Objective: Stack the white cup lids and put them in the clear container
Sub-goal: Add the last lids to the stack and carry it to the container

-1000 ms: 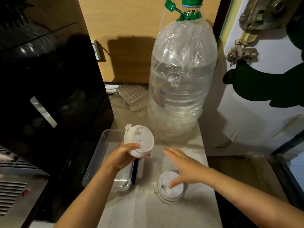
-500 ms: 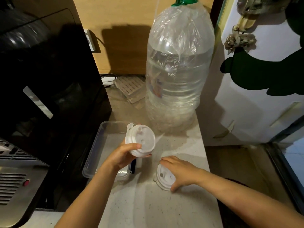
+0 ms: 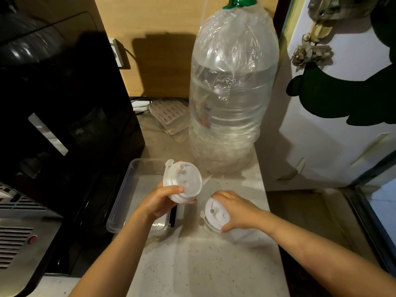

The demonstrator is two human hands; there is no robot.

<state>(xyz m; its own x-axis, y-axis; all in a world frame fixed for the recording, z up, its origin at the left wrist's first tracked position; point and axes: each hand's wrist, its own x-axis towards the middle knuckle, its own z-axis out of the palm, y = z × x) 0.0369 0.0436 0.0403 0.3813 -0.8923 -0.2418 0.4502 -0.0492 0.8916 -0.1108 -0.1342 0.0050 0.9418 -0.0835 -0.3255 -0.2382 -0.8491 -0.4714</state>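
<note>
My left hand (image 3: pixel 159 202) holds a stack of white cup lids (image 3: pixel 184 181), tilted toward me, above the right end of the clear container (image 3: pixel 126 189). The container lies open on the speckled counter, its inside showing no lids. My right hand (image 3: pixel 237 211) grips a second white lid (image 3: pixel 213 215) by its rim; this lid is tipped up on the counter just right of the container. Whether more lids lie under it is hidden by the hand.
A big clear water bottle (image 3: pixel 231 93) with a green cap stands right behind the lids. A black appliance (image 3: pixel 64 103) borders the counter on the left. A door (image 3: pixel 342 103) and the counter's right edge (image 3: pixel 272 211) are close by. Flat packets (image 3: pixel 169 114) lie at the back.
My right hand came down from hovering over the lid on the counter, closed on its rim and tipped it up. The left hand kept its stack nearly still.
</note>
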